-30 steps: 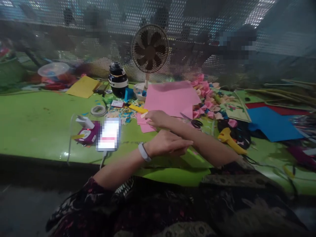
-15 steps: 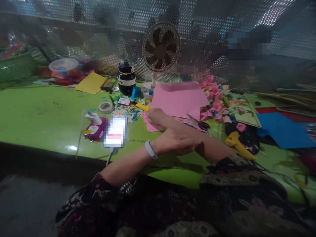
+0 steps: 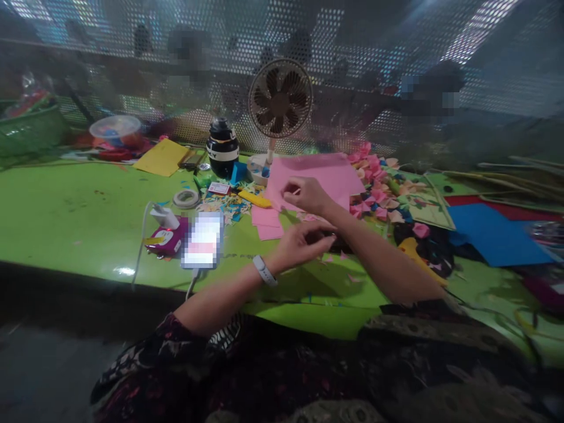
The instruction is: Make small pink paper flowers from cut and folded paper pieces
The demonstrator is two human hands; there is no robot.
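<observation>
My right hand [image 3: 306,195] hovers over a large pink paper sheet [image 3: 326,170], its fingers loosely curled and apart, with nothing clearly visible in them. Just left of it, a yellow cutter [image 3: 254,198] lies on the table beside small cut pink pieces [image 3: 267,223]. Nearer to me, my left hand [image 3: 297,244], with a pale band [image 3: 264,271] at the wrist, has half-bent fingers with a gap at the thumb. Its fingertips are close to my right forearm, which crosses beyond them. I see nothing held in it. Pink scraps lie under the forearm.
A phone [image 3: 202,241] and a purple box [image 3: 170,238] with a charger sit at left. Behind are tape [image 3: 185,198], a dark bottle [image 3: 222,150] and a fan [image 3: 281,100]. Folded pink paper pieces [image 3: 374,182], blue paper [image 3: 497,235] and a yellow-handled tool [image 3: 416,255] are at right.
My right hand has come away from the yellow cutter and moved right over the pink sheet. The left hand's fingers have bent more. The scissors seen earlier are now hidden by my arm.
</observation>
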